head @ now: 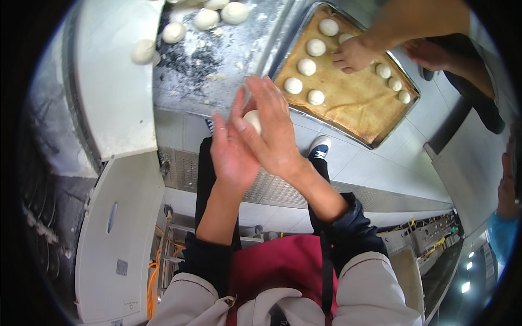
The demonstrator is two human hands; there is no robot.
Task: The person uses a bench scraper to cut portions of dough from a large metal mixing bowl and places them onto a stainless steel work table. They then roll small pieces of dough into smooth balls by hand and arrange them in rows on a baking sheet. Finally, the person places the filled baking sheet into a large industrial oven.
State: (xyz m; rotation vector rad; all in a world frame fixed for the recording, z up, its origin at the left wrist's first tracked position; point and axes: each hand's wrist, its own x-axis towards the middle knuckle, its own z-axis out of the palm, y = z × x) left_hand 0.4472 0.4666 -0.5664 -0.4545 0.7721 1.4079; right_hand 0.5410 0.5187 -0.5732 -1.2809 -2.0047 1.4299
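Observation:
A round white dough ball (253, 121) lies between my two cupped palms, partly covered by the fingers. My left hand (234, 150) is beneath and beside it, palm up, fingers spread. My right hand (271, 130) leans over it from the other side, its thumb across the ball. Beyond my hands, a floured metal worktop (195, 77) carries several dough balls (235, 13) at its far side. To the right, a metal baking tray (369, 144) lined with brown baking paper (346, 91) holds several dough balls (316, 97) in rows.
A co-worker's hand (357, 53) reaches onto the tray from the upper right; the co-worker's other hand (426, 54) is beyond its edge. Another person's hand and blue sleeve (503, 232) show at the far right. A white cabinet (118, 244) stands at the left, near orange cables (153, 281).

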